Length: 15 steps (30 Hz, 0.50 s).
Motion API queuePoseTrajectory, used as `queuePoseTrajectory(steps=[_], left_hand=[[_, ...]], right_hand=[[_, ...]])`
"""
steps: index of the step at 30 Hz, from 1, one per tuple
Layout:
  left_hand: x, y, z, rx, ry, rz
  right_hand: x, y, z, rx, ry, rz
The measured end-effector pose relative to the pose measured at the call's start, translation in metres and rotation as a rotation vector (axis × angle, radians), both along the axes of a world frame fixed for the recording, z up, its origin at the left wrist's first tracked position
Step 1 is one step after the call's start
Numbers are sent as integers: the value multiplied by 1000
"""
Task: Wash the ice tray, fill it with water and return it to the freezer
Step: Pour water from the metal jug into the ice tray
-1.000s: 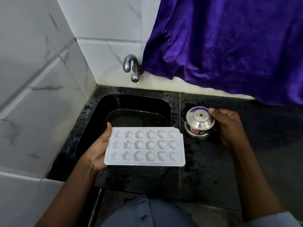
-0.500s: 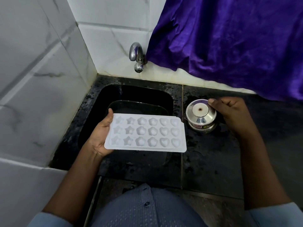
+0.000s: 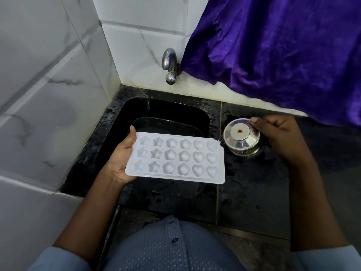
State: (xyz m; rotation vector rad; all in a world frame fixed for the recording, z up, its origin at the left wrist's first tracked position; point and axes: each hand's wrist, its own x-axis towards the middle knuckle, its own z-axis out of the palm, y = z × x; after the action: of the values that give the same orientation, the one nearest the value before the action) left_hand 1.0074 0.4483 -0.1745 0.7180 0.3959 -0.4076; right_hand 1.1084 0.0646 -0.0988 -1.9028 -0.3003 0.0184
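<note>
Left fingers gripping ice tray by its left edge over sink, right fingers curled round steel pot

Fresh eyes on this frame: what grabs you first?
The white plastic ice tray with star, flower and heart moulds, held by the left hand over the black sink at centre. Then the shiny purple cloth draped across the upper right, and below it the right hand holding a small steel lidded pot on the black counter.

Home kitchen: tiled sink, tap.
</note>
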Motion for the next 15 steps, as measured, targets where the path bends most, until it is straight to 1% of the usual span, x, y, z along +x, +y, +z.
queuePoseTrajectory(steps=[6,15], left_hand=[[-4,-1,-2,5,5,0],[-7,3,-12,14,-6,-21]], right_hand=[[0,0,4,-34,-30,-17],[-3,4,5,6,-3,-37]])
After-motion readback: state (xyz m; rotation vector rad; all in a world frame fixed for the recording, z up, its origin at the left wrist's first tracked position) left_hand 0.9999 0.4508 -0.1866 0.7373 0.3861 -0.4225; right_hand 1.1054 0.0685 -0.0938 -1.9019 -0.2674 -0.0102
